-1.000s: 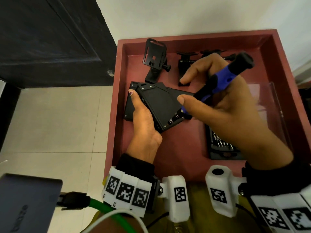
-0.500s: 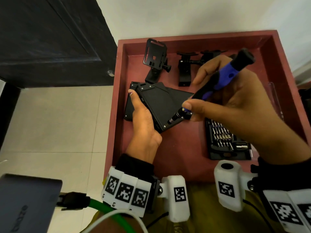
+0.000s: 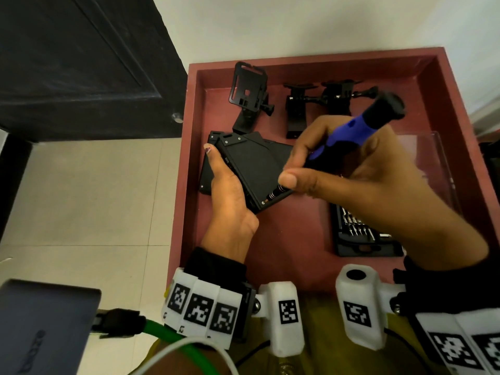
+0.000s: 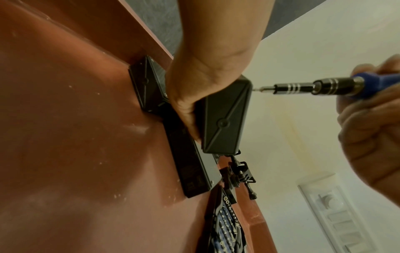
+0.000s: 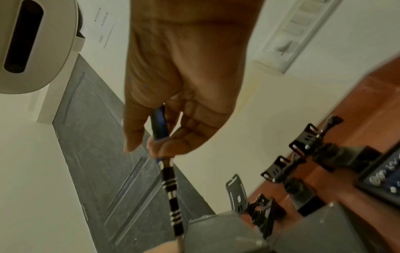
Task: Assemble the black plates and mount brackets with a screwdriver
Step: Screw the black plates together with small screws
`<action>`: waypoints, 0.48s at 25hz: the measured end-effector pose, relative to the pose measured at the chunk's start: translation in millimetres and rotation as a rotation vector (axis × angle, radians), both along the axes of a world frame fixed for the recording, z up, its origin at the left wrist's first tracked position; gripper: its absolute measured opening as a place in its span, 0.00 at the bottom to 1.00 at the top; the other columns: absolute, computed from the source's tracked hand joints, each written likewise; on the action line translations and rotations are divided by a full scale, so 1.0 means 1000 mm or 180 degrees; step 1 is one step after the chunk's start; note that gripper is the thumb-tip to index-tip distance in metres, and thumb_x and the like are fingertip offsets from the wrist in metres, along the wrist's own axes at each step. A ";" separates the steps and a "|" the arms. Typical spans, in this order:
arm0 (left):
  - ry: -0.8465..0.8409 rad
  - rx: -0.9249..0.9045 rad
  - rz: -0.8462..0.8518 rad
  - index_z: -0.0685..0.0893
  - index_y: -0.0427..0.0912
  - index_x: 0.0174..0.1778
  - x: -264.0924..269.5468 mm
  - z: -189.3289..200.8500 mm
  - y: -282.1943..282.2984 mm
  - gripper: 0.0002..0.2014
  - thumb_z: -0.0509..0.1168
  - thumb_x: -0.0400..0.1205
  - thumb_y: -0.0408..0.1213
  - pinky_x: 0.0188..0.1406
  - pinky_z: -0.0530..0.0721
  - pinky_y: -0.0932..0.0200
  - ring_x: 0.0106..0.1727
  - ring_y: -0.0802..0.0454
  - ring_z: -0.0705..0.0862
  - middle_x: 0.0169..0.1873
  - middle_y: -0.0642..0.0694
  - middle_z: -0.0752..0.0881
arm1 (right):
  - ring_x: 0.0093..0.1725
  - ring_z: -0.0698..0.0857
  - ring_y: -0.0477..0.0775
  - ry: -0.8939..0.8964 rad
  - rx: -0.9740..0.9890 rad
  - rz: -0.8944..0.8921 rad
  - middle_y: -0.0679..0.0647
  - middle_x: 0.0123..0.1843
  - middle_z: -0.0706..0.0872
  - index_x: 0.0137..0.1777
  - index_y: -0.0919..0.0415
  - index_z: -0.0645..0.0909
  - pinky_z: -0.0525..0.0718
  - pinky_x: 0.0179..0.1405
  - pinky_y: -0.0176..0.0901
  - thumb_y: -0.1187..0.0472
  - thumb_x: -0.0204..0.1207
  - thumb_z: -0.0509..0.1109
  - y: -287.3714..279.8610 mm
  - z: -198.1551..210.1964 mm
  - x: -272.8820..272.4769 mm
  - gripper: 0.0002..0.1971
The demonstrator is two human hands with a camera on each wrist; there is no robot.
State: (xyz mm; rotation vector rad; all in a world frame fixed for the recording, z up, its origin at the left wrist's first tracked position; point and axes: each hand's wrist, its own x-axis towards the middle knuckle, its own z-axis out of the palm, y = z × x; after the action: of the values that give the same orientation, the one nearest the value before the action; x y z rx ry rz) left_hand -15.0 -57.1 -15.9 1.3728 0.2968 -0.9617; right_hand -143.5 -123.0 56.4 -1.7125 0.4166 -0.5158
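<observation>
My left hand (image 3: 230, 201) grips a black plate (image 3: 254, 169) by its left edge and holds it tilted above the red tray (image 3: 297, 266). The same black plate (image 4: 225, 118) shows its ribbed underside in the left wrist view. A second black plate (image 3: 207, 182) lies flat under it on the tray floor. My right hand (image 3: 351, 182) holds a blue-handled screwdriver (image 3: 359, 128), and the screwdriver tip (image 4: 259, 89) sits at the held plate's near corner. Three black mount brackets (image 3: 249, 96) stand along the tray's far side.
A black case of screwdriver bits (image 3: 362, 239) lies open at the tray's right, under my right forearm, beside a clear plastic lid (image 3: 433, 158). The tray has raised walls. Tiled floor and a dark door (image 3: 81, 63) lie to the left.
My right hand has shifted its fingers down along the screwdriver handle, thumb closer to the shaft. The tip stays at the plate's near corner. The left hand and plate have not moved.
</observation>
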 end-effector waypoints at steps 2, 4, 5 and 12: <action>0.0045 -0.0066 -0.0008 0.84 0.43 0.65 0.002 -0.002 0.000 0.37 0.45 0.81 0.69 0.61 0.84 0.38 0.55 0.42 0.89 0.56 0.39 0.89 | 0.39 0.87 0.56 0.0217 0.0129 0.0283 0.58 0.41 0.86 0.47 0.67 0.81 0.87 0.41 0.42 0.66 0.70 0.76 -0.005 0.006 -0.007 0.09; 0.0063 -0.0113 -0.0010 0.83 0.42 0.67 0.002 -0.004 0.000 0.39 0.45 0.80 0.70 0.63 0.83 0.36 0.58 0.41 0.88 0.58 0.38 0.89 | 0.38 0.90 0.53 0.0342 0.0245 0.0258 0.58 0.41 0.88 0.48 0.67 0.82 0.88 0.41 0.39 0.68 0.69 0.76 -0.008 0.008 -0.010 0.09; 0.0067 -0.0130 -0.0035 0.83 0.42 0.68 0.001 -0.005 0.000 0.40 0.45 0.80 0.71 0.63 0.83 0.36 0.57 0.41 0.88 0.58 0.38 0.89 | 0.37 0.91 0.53 0.0341 0.0254 0.0145 0.59 0.40 0.88 0.46 0.67 0.82 0.88 0.40 0.38 0.67 0.67 0.76 -0.008 0.009 -0.010 0.09; -0.0048 0.0007 0.0078 0.85 0.42 0.63 0.002 -0.005 -0.001 0.36 0.47 0.81 0.68 0.54 0.88 0.45 0.50 0.45 0.90 0.51 0.41 0.91 | 0.24 0.82 0.47 0.0479 -0.0629 -0.0743 0.52 0.26 0.81 0.28 0.51 0.70 0.80 0.26 0.32 0.50 0.66 0.79 0.005 0.005 -0.001 0.19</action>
State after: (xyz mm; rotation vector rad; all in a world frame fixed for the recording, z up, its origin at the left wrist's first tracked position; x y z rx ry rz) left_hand -12.8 -58.0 -21.4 1.3750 0.3028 -0.9306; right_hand -144.3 -117.7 61.1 -1.9115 0.6987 -0.6148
